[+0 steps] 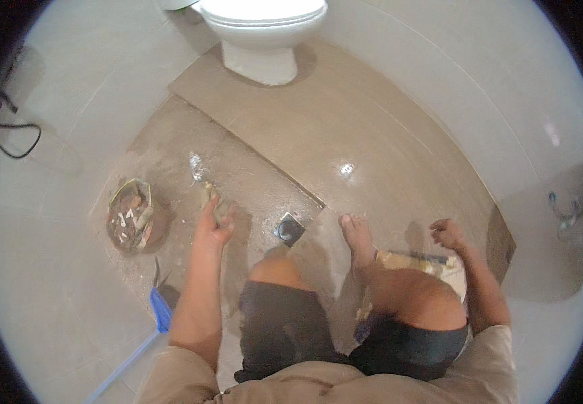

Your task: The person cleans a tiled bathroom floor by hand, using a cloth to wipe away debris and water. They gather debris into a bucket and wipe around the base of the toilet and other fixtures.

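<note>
My left hand (219,225) reaches low over the wet floor, fingers curled against a crumpled beige-green piece (223,210) that looks like a rag or sponge. Just beyond the fingertips lies what looks like a small trowel (198,168) with a shiny blade; glare blurs its outline. A square floor drain (290,230) with a dark round middle is to the right of this hand. To its left stands a round bucket (130,215) of rubble and broken pieces. My right hand (447,233) hangs beside my right knee, fingers loosely curled, with nothing visible in it.
A white toilet (261,40) stands at the far wall. A raised tile edge (258,151) crosses the floor diagonally. A blue long-handled tool (161,311) leans at lower left. A pale bag or package (454,275) lies by my right leg. A tap (567,209) is on the right wall.
</note>
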Tool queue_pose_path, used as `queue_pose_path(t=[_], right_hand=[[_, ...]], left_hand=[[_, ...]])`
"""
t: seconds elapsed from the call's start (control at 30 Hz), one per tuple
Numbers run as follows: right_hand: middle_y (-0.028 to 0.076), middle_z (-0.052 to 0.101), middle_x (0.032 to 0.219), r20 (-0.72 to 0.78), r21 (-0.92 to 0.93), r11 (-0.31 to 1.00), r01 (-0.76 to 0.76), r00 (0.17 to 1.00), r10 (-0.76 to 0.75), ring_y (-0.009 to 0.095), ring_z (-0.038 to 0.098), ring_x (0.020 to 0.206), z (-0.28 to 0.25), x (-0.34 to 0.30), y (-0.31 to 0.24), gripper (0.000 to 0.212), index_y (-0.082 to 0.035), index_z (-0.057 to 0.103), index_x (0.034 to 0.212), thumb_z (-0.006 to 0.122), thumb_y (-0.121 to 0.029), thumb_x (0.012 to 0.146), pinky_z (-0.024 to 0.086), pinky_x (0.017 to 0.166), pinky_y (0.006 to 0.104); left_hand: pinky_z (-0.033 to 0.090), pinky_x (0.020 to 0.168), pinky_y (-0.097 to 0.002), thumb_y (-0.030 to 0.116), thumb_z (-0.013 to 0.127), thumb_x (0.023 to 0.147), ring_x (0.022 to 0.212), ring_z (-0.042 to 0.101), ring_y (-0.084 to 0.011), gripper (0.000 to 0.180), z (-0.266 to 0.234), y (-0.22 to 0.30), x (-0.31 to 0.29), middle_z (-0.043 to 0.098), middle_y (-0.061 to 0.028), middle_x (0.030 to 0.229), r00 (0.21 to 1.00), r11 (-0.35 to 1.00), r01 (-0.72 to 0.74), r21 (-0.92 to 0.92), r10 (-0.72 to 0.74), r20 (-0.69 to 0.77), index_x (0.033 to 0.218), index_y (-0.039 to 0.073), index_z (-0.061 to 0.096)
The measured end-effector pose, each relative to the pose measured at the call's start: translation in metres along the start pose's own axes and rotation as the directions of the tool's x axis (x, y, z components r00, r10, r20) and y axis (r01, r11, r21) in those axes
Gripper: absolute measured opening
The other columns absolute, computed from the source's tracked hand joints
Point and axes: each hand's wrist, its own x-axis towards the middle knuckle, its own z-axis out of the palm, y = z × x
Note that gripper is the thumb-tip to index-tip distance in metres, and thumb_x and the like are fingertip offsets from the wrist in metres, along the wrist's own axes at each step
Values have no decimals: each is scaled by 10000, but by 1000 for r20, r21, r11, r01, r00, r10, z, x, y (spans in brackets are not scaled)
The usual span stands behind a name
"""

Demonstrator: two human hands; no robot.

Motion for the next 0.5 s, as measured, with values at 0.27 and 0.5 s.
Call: queue_pose_path(t=[0.27,0.5], right_hand=[[215,474,1566,225,598,637,487,660,-716,296,571,1333,115,60,-371,788,-139,348,1651,597,-551,1027,491,1079,509],[285,185,1714,185,855,157,495,-7,-983,369,425,1477,118,-7,-599,846,-182,123,1709,627,-388,1061,412,1181,432]], left_hand=[[462,377,-192,445,704,1007,684,644,-210,593,156,53,-84,644,-222,1021,908,927,-20,375,-140,396,1385,59,460],[436,392,-156,389,730,1003,683,599,-171,524,209,88,-140,627,-194,1013,802,921,-258,291,36,596,1305,-1,552]])
